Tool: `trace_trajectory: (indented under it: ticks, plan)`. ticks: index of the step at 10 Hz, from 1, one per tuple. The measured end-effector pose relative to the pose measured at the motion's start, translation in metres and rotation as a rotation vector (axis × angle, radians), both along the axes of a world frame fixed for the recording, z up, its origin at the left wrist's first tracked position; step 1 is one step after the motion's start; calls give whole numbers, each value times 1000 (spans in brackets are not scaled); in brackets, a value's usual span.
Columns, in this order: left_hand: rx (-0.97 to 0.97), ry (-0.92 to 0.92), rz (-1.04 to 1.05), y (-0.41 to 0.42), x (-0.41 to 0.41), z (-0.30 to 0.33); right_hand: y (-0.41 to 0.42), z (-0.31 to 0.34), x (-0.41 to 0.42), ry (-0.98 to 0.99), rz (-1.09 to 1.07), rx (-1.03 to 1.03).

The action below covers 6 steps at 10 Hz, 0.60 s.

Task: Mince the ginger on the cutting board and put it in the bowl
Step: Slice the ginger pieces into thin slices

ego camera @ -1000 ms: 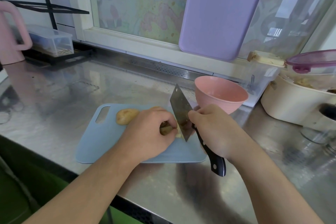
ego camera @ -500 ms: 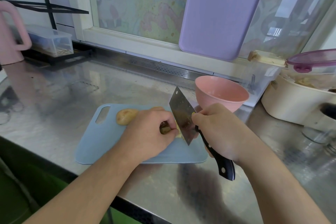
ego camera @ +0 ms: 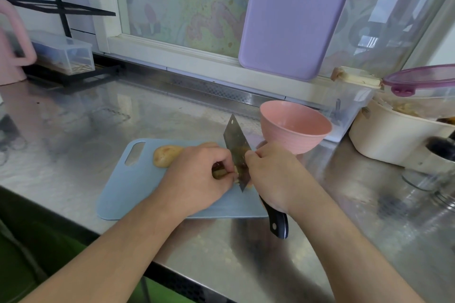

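A pale blue plastic cutting board [ego camera: 138, 187] with an oval handle slot lies flat on the brushed stainless-steel surface [ego camera: 86, 118], near its front edge. On the board rests a knobbly tan piece of ginger [ego camera: 165, 158]; its left lobe shows plainly, while the rest runs under the left hand [ego camera: 197, 177], whose fingers are curled down and pinch the root's right end to the board. Just right of those fingertips stands a broad steel cleaver [ego camera: 236, 154], its blade upright and slightly tilted, the cutting edge down at the ginger, with a few pale yellow cut bits [ego camera: 249, 184] lying against the blade's lower corner. The right hand [ego camera: 273, 177] is wrapped round the cleaver's black riveted handle [ego camera: 278, 222], thumb and forefinger up near the blade's heel, the butt of the handle jutting out past the board's near edge. Behind the right hand, just off the board's far right corner, sits a ribbed pink bowl [ego camera: 295, 126], upright; its inside looks bare of ginger. A lilac plastic board [ego camera: 298, 17] leans against the window behind. At the far right stand a cream pot [ego camera: 384, 138] and a purple-rimmed lid [ego camera: 423, 76]; at the far left, a clear lidded box [ego camera: 66, 54].
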State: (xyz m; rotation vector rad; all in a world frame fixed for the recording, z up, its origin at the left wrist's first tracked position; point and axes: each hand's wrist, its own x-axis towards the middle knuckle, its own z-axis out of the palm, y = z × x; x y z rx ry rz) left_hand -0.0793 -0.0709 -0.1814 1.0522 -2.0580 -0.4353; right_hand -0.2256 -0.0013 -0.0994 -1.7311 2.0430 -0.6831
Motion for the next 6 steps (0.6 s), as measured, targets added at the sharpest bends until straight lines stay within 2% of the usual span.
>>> trace_trajectory:
  ticks: [1, 3, 4, 6]
  plan:
    - [3, -3, -20, 2, 0, 0, -4, -11, -7, -115, -29, -36]
    - [58, 58, -48, 3, 2, 0, -5, -5, -20, -103, 6, -70]
    - [82, 79, -42, 1, 3, -1, -2, -1, -24, -181, -22, -65]
    - [83, 67, -29, 1, 3, 1, 1, 0, -19, -160, 11, -39]
